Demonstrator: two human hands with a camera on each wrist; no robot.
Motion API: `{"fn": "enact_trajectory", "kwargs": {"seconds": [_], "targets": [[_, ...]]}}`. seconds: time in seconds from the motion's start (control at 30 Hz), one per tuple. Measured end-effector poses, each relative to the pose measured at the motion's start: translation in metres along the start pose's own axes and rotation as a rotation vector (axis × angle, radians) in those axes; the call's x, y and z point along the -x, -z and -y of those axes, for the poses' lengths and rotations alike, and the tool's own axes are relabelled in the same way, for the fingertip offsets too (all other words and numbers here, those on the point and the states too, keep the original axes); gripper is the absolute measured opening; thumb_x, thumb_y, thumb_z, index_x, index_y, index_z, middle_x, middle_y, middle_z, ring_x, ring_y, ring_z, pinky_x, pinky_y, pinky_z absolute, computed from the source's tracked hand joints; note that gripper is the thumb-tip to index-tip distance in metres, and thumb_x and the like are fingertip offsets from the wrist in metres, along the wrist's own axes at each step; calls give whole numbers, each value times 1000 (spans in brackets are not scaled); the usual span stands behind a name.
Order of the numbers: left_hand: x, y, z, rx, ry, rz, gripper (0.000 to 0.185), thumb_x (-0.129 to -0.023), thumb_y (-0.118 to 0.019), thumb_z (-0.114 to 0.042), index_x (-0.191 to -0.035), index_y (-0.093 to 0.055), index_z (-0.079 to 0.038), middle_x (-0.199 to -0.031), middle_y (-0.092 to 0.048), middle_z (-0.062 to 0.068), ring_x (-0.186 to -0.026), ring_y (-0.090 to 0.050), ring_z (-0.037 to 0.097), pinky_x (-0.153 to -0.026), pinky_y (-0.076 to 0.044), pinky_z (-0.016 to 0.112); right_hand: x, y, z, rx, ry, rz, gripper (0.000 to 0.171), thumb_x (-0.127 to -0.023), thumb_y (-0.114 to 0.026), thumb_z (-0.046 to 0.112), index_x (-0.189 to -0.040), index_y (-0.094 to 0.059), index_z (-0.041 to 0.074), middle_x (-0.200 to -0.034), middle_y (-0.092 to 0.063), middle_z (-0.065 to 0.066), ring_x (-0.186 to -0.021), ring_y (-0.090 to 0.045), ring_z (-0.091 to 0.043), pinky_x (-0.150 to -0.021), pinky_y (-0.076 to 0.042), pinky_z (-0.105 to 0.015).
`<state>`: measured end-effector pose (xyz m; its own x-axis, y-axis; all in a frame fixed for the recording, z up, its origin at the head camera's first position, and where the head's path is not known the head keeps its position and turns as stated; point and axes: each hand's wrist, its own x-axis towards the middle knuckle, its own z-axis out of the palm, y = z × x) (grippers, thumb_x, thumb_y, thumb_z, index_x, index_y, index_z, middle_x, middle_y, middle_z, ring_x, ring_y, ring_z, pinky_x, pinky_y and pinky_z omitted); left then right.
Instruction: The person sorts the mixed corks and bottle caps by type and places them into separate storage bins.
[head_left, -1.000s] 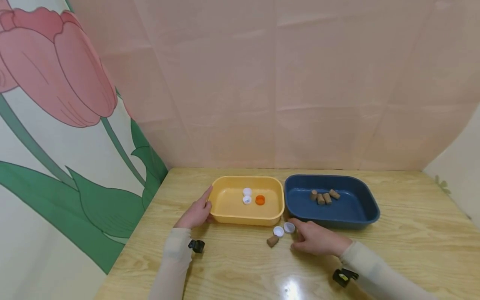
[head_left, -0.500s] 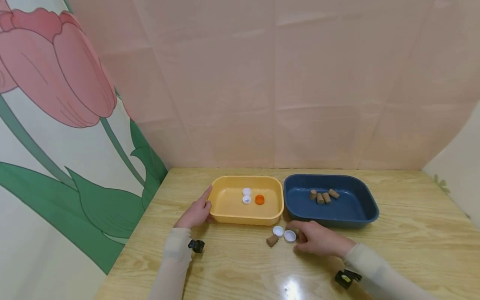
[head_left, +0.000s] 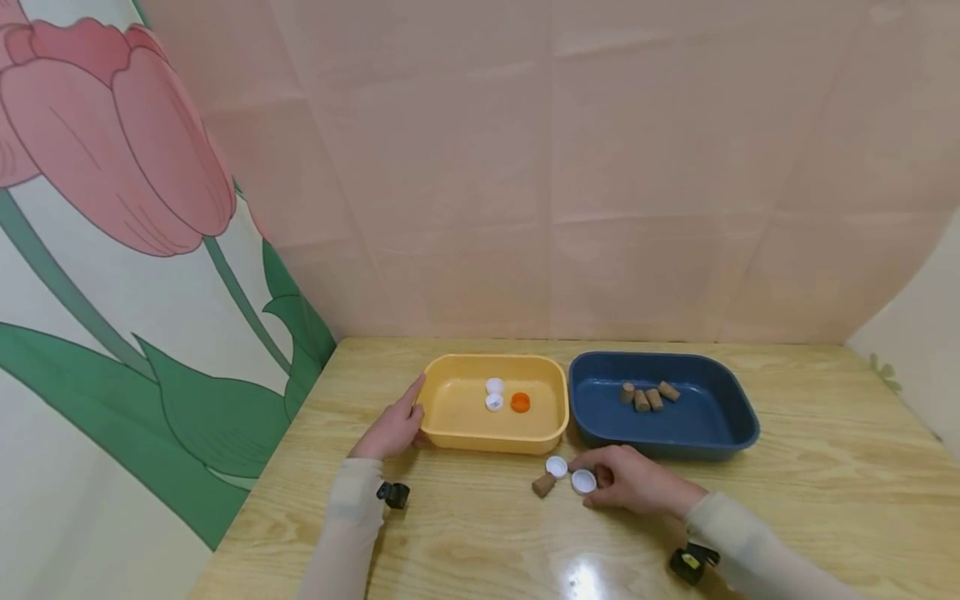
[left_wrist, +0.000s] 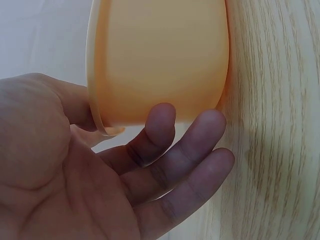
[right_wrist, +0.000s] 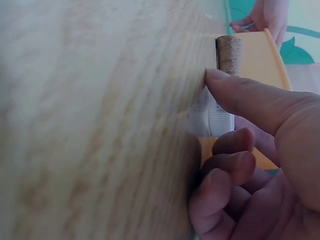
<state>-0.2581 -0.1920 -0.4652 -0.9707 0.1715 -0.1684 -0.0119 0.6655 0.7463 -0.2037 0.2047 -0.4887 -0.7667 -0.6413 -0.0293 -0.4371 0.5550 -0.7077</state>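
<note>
White bottle cap (head_left: 583, 481) is pinched off the desk (head_left: 465, 542) by the right hand (head_left: 626, 483), beside a cork (head_left: 543, 484); the yellow tray (head_left: 491, 437) is steadied by the left hand's (head_left: 392, 429) straight fingers (left_wrist: 190, 150).

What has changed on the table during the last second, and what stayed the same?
The right hand drew a white cap back from beside the blue tray toward the person, and now pinches it beside the loose cork. The other white cap, the cork, the yellow tray under the left hand, and both trays' contents stayed as they were.
</note>
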Motion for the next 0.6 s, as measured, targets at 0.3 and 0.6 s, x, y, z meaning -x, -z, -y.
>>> {"fn": "enact_trajectory", "kwargs": {"seconds": [0.3,0.6], "targets": [[1,1,-1,10,-10,-3,58,-107,-36,-19,-162,-17,-23,-100,-62,14,-74,-63,22,-67,-51,32,0,-1,-3,9,25,-23,39,-85,-80,27,-120,-72,12,-66,-49,12,-58,-44,1,-54,-38,-19],[1,0,1,-5,-16,-3,58,-108,-35,-20,-162,-16,-23,-96,-62,12,-73,-63,24,-65,-49,31,3,-2,2,55,20,-61,35,-84,-81,30,-116,-72,17,-64,-48,14,-56,-42,2,-54,-36,-19]]}}
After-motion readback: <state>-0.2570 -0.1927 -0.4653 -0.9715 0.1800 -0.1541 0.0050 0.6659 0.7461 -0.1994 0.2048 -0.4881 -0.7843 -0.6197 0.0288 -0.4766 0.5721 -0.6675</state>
